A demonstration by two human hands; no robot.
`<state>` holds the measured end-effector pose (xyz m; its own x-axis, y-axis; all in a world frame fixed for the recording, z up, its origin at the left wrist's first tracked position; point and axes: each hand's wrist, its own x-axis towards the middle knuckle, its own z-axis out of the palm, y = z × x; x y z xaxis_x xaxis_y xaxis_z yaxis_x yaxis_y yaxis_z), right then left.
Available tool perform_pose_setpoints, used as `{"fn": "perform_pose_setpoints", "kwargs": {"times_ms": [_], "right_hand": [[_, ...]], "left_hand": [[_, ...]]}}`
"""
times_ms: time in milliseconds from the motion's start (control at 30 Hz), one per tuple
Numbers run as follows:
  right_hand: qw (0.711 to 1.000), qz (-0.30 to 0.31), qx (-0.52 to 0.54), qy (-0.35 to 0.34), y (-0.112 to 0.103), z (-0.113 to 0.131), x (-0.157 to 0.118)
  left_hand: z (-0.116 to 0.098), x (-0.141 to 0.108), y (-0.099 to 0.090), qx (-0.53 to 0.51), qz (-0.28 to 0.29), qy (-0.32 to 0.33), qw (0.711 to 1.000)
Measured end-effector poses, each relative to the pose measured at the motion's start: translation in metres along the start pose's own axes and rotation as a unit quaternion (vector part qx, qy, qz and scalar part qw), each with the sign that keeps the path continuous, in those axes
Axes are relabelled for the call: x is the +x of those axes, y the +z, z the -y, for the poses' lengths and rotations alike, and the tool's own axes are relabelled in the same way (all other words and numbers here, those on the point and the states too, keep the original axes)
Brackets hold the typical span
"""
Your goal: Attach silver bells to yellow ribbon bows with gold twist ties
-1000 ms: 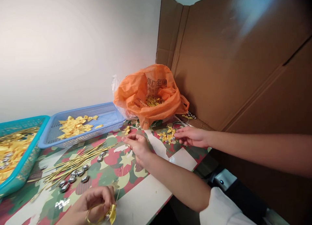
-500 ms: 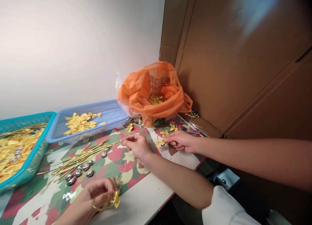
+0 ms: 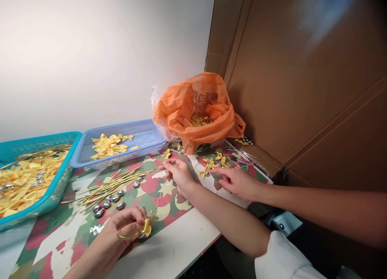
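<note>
My left hand point(image 3: 128, 226) is closed in a pinch at the front of the table. Its fingers hold a yellow ribbon bow point(image 3: 147, 227) with a small silver bell at its base, and a gold loop curves below the palm. My right hand point(image 3: 179, 175), beyond a white sleeve, is raised over the patterned cover with thumb and fingertips together. A faint thin line shows between my two hands; what the right fingertips grip is too fine to make out. Gold wire ties point(image 3: 115, 186) lie in a loose bundle between the hands and the baskets, with several silver bells point(image 3: 120, 205) beside them.
A co-worker's hand point(image 3: 238, 183) reaches in from the right, index finger by finished-looking bows point(image 3: 216, 161). Behind stand an orange plastic bag point(image 3: 175, 105) holding gold pieces, a blue basket point(image 3: 142, 128) of bows and a teal basket point(image 3: 68, 162). Cardboard point(image 3: 287, 89) walls the right side.
The co-worker's fingers have come off the bow and bell, and the index finger now points beside it. The view has shifted slightly; my hands keep nearly the same pose.
</note>
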<state>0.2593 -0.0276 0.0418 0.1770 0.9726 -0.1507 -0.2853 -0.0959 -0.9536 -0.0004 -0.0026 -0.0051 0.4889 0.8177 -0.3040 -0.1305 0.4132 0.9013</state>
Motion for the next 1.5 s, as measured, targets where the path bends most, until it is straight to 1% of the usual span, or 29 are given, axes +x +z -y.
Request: {"fn": "perform_pose_setpoints", "kwargs": {"times_ms": [33,67,100,133,200,267,300,333,367,400,433,467,533,567,600,633,667,733,800,867,900,967,1033,1100,1133,1200,1367,1500], "right_hand": [[1.000,0.006,-0.023,0.002,-0.025,0.006,-0.011],[0.994,0.038,-0.104,0.012,-0.049,0.010,-0.019],[0.986,0.030,-0.162,-0.009,-0.070,0.012,-0.025],[0.979,0.036,-0.199,-0.013,-0.087,0.012,-0.029],[0.970,0.049,-0.236,-0.015,-0.109,0.009,-0.035],[0.968,0.051,-0.246,0.000,-0.115,0.009,-0.042],[0.969,0.045,-0.242,0.009,-0.112,0.009,-0.045],[0.974,0.030,-0.224,0.015,-0.105,0.010,-0.048],[0.981,0.007,-0.191,0.015,-0.093,0.009,-0.047],[0.990,-0.005,-0.140,0.017,-0.076,0.008,-0.043],[0.997,-0.047,-0.058,-0.011,-0.054,0.004,-0.035],[0.995,-0.090,0.013,-0.031,-0.029,-0.003,-0.022],[0.996,-0.080,0.037,-0.023,0.022,-0.020,0.012],[0.996,-0.076,0.044,-0.018,0.044,-0.029,0.030],[0.996,-0.077,0.051,-0.016,0.061,-0.038,0.046],[0.995,-0.078,0.059,-0.013,0.073,-0.046,0.059],[0.995,-0.078,0.065,-0.013,0.080,-0.052,0.068],[0.994,-0.074,0.076,-0.013,0.081,-0.058,0.076],[0.994,-0.065,0.088,-0.015,0.075,-0.057,0.074],[0.993,-0.056,0.099,-0.019,0.070,-0.054,0.070],[0.993,-0.052,0.105,-0.021,0.068,-0.053,0.068],[0.991,-0.050,0.121,-0.030,0.068,-0.050,0.067],[0.989,-0.053,0.134,-0.042,0.069,-0.049,0.068],[0.987,-0.057,0.141,-0.050,0.069,-0.048,0.069],[0.987,-0.058,0.142,-0.052,0.069,-0.048,0.070],[0.987,-0.060,0.143,-0.052,0.069,-0.048,0.068],[0.987,-0.050,0.130,-0.074,0.068,-0.045,0.058],[0.991,-0.018,0.093,-0.099,0.073,-0.044,0.048]], "left_hand": [[0.003,0.000,-0.001,0.003,0.030,0.003,1.000],[0.006,-0.001,-0.002,0.008,0.059,0.004,0.998],[0.009,-0.001,-0.003,0.014,0.086,0.003,0.996],[0.011,-0.002,-0.004,0.021,0.109,0.000,0.994],[0.014,-0.004,-0.007,0.041,0.141,-0.006,0.989],[0.015,-0.005,-0.009,0.058,0.166,-0.008,0.984],[0.015,-0.005,-0.011,0.066,0.179,-0.009,0.982],[0.014,-0.004,-0.012,0.074,0.190,-0.011,0.979],[0.014,-0.004,-0.013,0.080,0.198,-0.013,0.977],[0.013,-0.004,-0.014,0.086,0.201,-0.018,0.976],[0.012,-0.004,-0.014,0.090,0.200,-0.021,0.976],[0.011,-0.004,-0.014,0.091,0.197,-0.022,0.976],[0.008,-0.005,-0.012,0.089,0.191,-0.024,0.977],[0.007,-0.006,-0.011,0.089,0.192,-0.026,0.977],[0.006,-0.007,-0.011,0.088,0.193,-0.027,0.977],[0.005,-0.007,-0.010,0.087,0.195,-0.028,0.977],[0.005,-0.008,-0.010,0.086,0.197,-0.028,0.976],[0.006,-0.008,-0.009,0.082,0.198,-0.022,0.976],[0.008,-0.006,-0.010,0.071,0.191,-0.011,0.979],[0.010,-0.003,-0.011,0.048,0.169,0.008,0.984],[0.009,-0.002,-0.011,0.034,0.150,0.016,0.988],[0.006,0.001,-0.010,0.003,0.084,0.026,0.996],[-0.001,0.003,-0.008,-0.035,-0.018,0.028,0.999],[-0.009,0.004,-0.005,-0.084,-0.118,0.035,0.989],[-0.012,0.004,-0.004,-0.107,-0.156,0.039,0.981],[-0.016,0.004,-0.001,-0.144,-0.203,0.041,0.968],[-0.018,0.004,0.003,-0.190,-0.246,0.036,0.950],[-0.017,0.005,0.005,-0.191,-0.268,0.034,0.944]]}}
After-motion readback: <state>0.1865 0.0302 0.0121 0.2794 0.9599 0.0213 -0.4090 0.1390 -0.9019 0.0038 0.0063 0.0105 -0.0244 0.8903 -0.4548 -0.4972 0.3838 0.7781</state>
